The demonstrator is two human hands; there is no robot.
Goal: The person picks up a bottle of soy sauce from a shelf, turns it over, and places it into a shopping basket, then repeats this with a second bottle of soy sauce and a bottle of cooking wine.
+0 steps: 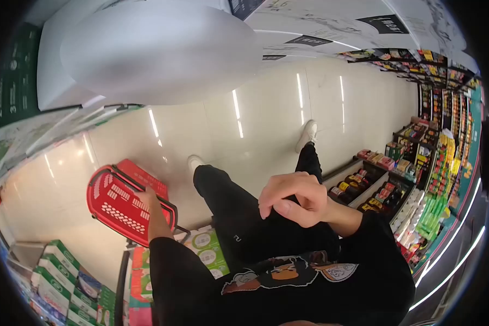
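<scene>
At the left, my left hand (146, 200) is closed around the black handle of a red shopping basket (119, 209). The basket hangs tilted beside my left leg, with slotted sides. No goods show in the part of it I can see. My right hand (296, 200) is raised in front of my body, above my right thigh. Its fingers are curled in toward the thumb, and nothing shows in them.
A blurred white rounded shape (160, 51) fills the upper left. Shelves of bottles and packets (434, 157) line the right side, with low bins of jars (358, 187) near my right leg. Green and white boxes (60, 277) are stacked lower left. Pale shiny floor (271, 103) lies ahead.
</scene>
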